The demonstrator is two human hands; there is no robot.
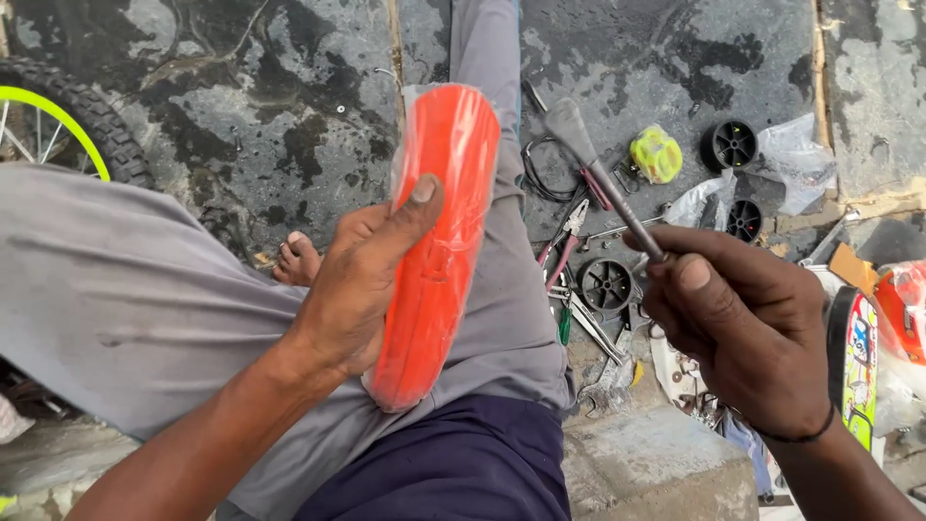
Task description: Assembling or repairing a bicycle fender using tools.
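**Inspector:** State the position of the workpiece.

**Technician:** The long orange plastic mudguard in a clear plastic sleeve [439,246] rests across the person's grey-trousered thigh [125,299]. Its long axis runs nearly upright in the head view, leaning slightly right at the top, with the far end pointing away from the body.

**Inspector:** Left hand?

**Technician:** The left hand [362,280] is clamped on the mudguard from its left edge — thumb pressed across the front face, the other fingers hidden behind it. The grip sits about mid-length.

**Inspector:** Right hand?

**Technician:** The right hand [743,328] is closed around the slim metal shaft of a grey-handled screwdriver [603,178]. The handle points up and to the left, towards the mudguard's upper half; the working tip is hidden inside the fist.

**Inspector:** Relation between the two?

**Technician:** The mudguard lies to the left of the right hand, apart from it — no contact between tool and workpiece. The left hand is the nearer one, already on the part.

**Inspector:** Surroundings?

**Technician:** Small black plastic wheels [606,285], pliers with red handles [564,241] and a yellow-green pedal [656,154] lie on the stained concrete floor [270,116] between the hands and beyond.
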